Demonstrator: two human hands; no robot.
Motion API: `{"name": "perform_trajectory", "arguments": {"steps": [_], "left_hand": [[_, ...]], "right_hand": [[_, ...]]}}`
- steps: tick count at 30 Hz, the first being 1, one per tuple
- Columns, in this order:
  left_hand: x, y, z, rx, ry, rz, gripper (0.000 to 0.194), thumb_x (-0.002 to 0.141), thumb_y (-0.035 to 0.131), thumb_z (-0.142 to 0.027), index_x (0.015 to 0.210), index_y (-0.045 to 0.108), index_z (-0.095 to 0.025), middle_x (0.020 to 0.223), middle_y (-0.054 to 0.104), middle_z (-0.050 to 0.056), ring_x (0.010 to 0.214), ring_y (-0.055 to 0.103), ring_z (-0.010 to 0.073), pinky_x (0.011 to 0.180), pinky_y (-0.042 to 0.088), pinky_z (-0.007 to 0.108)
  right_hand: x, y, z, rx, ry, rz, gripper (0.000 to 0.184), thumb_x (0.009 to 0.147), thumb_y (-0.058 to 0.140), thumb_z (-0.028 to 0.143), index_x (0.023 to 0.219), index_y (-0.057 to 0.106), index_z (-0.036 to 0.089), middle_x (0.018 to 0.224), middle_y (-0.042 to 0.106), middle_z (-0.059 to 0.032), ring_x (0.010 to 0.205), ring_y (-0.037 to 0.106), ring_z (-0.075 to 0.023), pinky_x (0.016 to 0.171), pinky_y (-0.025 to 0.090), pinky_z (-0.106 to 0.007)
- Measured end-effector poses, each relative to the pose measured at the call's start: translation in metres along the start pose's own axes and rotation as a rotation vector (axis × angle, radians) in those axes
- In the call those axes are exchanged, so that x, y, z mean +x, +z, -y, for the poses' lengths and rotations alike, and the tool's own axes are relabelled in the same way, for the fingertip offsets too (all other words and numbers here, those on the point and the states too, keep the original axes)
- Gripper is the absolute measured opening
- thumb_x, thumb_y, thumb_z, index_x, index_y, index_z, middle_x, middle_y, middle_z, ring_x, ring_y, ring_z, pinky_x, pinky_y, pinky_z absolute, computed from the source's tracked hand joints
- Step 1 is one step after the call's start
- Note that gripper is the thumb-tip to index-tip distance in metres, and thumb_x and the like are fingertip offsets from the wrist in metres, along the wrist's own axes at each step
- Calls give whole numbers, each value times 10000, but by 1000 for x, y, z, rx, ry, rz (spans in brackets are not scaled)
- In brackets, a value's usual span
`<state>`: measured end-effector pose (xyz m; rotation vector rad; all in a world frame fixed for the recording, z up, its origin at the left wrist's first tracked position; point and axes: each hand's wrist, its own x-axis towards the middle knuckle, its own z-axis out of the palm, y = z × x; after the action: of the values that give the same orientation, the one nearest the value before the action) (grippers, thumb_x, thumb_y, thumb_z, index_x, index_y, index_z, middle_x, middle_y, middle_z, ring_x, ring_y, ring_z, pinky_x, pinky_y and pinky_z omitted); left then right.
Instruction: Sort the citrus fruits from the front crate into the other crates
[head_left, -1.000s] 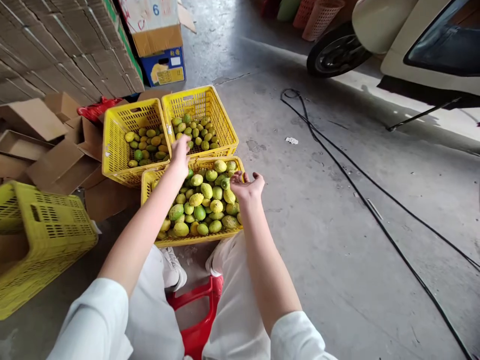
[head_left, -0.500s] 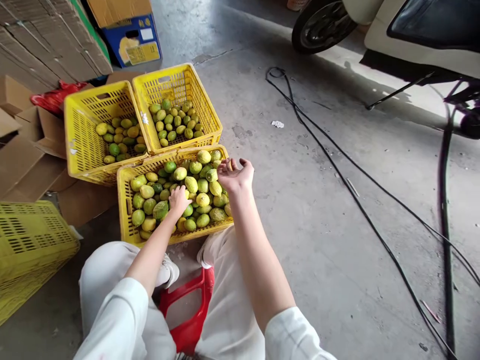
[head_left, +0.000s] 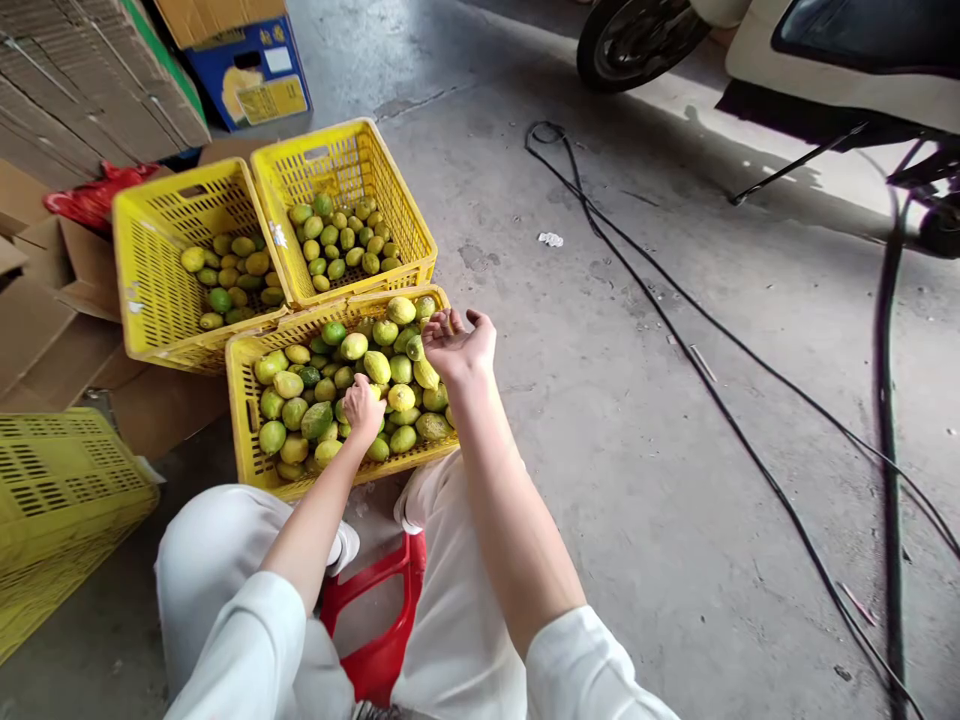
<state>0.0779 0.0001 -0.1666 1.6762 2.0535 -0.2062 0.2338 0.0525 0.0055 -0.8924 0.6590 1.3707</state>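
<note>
Left hand (head_left: 364, 408) down among green-yellow lemons (head_left: 377, 367) in front yellow crate (head_left: 243, 445), fingers curled; grip unclear. Right hand (head_left: 461, 345) palm up, fingers loosely bent, over same crate's right end. Behind, two more yellow crates side by side, left one (head_left: 150, 275) and right one (head_left: 411, 205), each part filled with smaller-looking fruit (head_left: 347, 238). Red plastic stool (head_left: 384, 655) between white-trousered legs. Black cable (head_left: 679, 340) on concrete floor (head_left: 637, 500), right; parked scooter (head_left: 862, 60) beyond.

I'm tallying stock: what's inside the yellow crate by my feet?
The crate holds green and yellow fruits. The left hand and right hand hide some; upper fruits cover those beneath.
</note>
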Motion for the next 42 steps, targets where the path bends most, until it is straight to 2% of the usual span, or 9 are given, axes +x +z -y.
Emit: {"name": "perform_trajectory", "arguments": {"steps": [11, 15, 22, 27, 32, 35, 37, 39, 42], "left_hand": [[-2, 0, 11, 93, 155, -9, 528, 1015, 762, -174, 1535, 681, -216, 1779, 541, 229, 1459, 673, 441, 1195, 549, 548], [5, -1, 15, 128, 204, 11, 448, 994, 797, -191, 1435, 739, -242, 1723, 601, 199, 1436, 678, 432, 1199, 536, 547], [5, 2, 22, 135, 228, 0, 624, 1003, 814, -225, 1598, 636, -165, 1697, 597, 253, 1467, 668, 425, 1192, 531, 495], [-3, -7, 33, 96, 236, -20, 599, 1037, 801, -297, 1602, 644, -170, 1640, 637, 251, 1414, 714, 427, 1190, 546, 489], [-15, -51, 39, -73, 246, -179, 575, 968, 890, -322, 1497, 695, -208, 1618, 652, 224, 1408, 719, 433, 1239, 544, 499], [-24, -98, 42, -314, 278, -390, 615, 844, 999, -327, 1383, 716, -243, 1513, 681, 186, 1459, 683, 423, 1264, 542, 491], [-33, -132, 43, -485, 338, -508, 671, 724, 1069, -331, 1301, 732, -261, 1439, 687, 151, 1473, 666, 416, 1285, 536, 493], [-43, -162, 42, -633, 423, -557, 704, 609, 1106, -328, 1214, 753, -263, 1371, 691, 122, 1477, 652, 408, 1312, 521, 494], [-57, -191, 36, -937, 428, -472, 652, 553, 1083, -301, 1123, 769, -269, 1296, 709, 80, 1459, 659, 366, 1323, 520, 475]], "right_hand": [[4, -1, -5, -35, 8, 43, 247, 1138, 427, 257, 906, 511, 255, 720, 570, 37, 558, 565, -115, 478, 485, -163], [5, -1, -5, -64, 5, 57, 249, 1135, 421, 243, 899, 500, 255, 700, 558, 44, 547, 560, -110, 485, 486, -159], [2, 2, -7, -26, 14, 32, 240, 1126, 430, 248, 904, 520, 247, 703, 567, 41, 536, 547, -104, 474, 468, -154], [8, 3, -8, -86, -32, 61, 248, 1118, 427, 211, 896, 530, 247, 680, 561, 47, 546, 540, -115, 475, 465, -158], [7, 6, -20, -433, -42, 173, 262, 1108, 533, 204, 859, 613, 228, 735, 640, 32, 655, 590, -131, 535, 503, -162], [-3, 1, -36, -768, -148, 417, 117, 966, 806, 126, 915, 753, 217, 923, 756, 33, 871, 688, -109, 700, 577, -128], [-11, -4, -48, -896, -132, 607, 283, 806, 919, 36, 986, 814, 228, 1001, 797, 49, 965, 727, -107, 779, 615, -127], [-18, -7, -58, -925, -14, 741, 335, 770, 938, 32, 1017, 814, 222, 949, 797, 54, 879, 738, -120, 703, 635, -147], [-27, -7, -68, -845, 123, 760, 198, 889, 902, 130, 982, 748, 213, 794, 729, 61, 641, 674, -122, 515, 585, -171]]}}
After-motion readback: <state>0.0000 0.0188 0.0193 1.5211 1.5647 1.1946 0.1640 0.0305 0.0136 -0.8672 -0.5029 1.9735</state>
